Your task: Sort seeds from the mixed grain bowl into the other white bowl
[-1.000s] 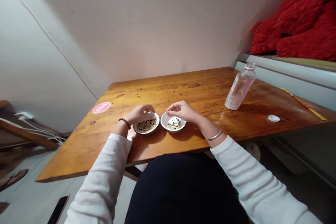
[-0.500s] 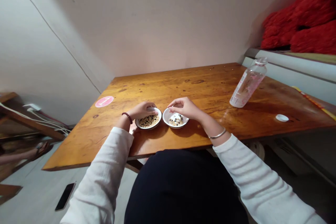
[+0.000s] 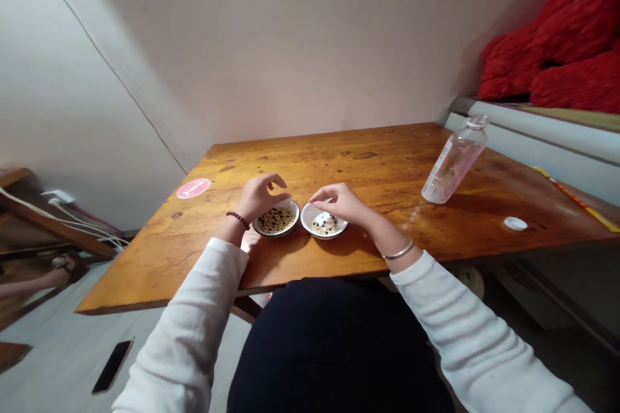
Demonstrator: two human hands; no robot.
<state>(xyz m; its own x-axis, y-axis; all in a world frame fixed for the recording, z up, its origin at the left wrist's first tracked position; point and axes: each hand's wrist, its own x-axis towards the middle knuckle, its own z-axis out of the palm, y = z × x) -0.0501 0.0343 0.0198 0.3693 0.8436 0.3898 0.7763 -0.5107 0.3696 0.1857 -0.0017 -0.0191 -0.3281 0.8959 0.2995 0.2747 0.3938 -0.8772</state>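
L hand (image 3: 261, 199): fingers curved, thumb apart, nothing held, above rim of L bowl (image 3: 293, 215) of mixed beans (image 3: 275, 221). R hand (image 3: 339, 201): fingertips drawn together at rim of R bowl (image 3: 323, 237); pinched item, if any, cannot be told.

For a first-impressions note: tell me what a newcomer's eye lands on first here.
The shaggy red fabric pile at upper right stands out first. Next come the left bowl of beans and right bowl of beans at the middle of the wooden table, with the left hand and right hand above them. A clear plastic bottle sits further right.
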